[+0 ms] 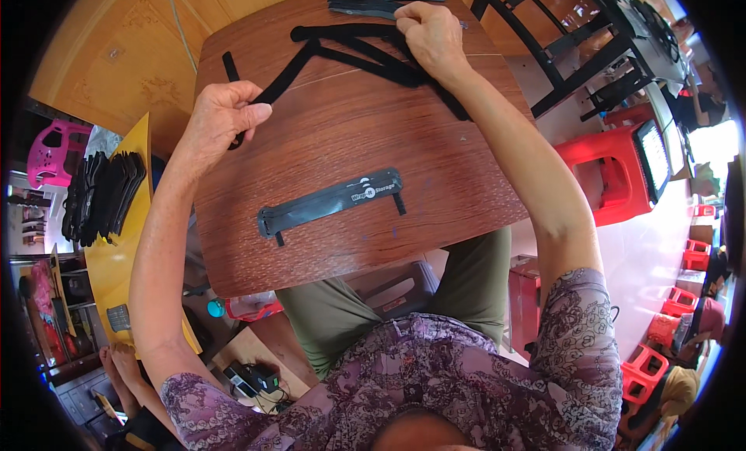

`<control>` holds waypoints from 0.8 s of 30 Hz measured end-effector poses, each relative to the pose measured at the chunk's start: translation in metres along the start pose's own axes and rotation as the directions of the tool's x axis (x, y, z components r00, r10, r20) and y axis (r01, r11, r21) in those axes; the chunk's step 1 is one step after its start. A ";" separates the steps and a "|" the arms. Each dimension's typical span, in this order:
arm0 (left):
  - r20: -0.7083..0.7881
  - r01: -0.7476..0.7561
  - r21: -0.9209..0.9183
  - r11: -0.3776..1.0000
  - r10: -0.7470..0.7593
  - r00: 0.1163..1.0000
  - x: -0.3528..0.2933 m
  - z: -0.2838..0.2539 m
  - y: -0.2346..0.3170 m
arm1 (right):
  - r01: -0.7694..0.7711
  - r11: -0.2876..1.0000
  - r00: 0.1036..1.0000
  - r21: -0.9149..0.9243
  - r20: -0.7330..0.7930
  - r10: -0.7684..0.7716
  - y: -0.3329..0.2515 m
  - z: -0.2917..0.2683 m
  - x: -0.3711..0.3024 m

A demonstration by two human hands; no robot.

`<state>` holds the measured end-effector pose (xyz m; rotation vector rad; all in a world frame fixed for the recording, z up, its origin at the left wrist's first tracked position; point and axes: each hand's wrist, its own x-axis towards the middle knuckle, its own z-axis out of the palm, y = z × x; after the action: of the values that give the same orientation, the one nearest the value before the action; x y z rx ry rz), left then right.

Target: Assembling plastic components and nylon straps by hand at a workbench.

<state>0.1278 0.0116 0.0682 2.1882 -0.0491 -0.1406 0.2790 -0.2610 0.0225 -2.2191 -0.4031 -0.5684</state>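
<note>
My left hand (211,126), at the table's left side, pinches a black fabric strap (281,80) between thumb and fingers. The strap rises from there to a bend, then joins several folded black straps (365,61) lying toward the far right. Over those straps is my right hand (435,43), its fingers closed beside a flat grey sleeve (361,6). What those fingers grip is hidden. Nearer to me lies another grey printed sleeve (330,201), with short black strap ends sticking out below both its ends.
The brown wooden table (350,253) spans the space before me. A bundle of black straps (101,195) rests on a yellow board (140,257) at the left. Red stools (606,171) stand at the right, near a black metal frame (556,70). Another person's hand (124,365) shows at lower left.
</note>
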 end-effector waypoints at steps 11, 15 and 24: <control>0.094 0.123 -0.332 0.935 -0.097 0.991 -0.069 0.035 0.033 | -0.559 0.579 0.747 0.593 0.663 0.042 -0.053 -0.049 -0.082; 0.048 0.181 -0.478 0.859 -0.180 0.982 -0.094 0.050 0.041 | -0.571 0.510 0.753 0.643 0.658 0.012 -0.051 -0.063 -0.099; 0.235 0.279 -0.834 0.475 -0.152 0.960 -0.136 0.067 0.029 | 0.351 0.836 0.838 0.422 0.257 -0.482 -0.073 -0.082 -0.156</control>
<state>-0.0144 -0.0477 0.0647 1.1320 0.1994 -0.3683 0.0914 -0.2933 0.0347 -1.8685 -1.1237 -0.2782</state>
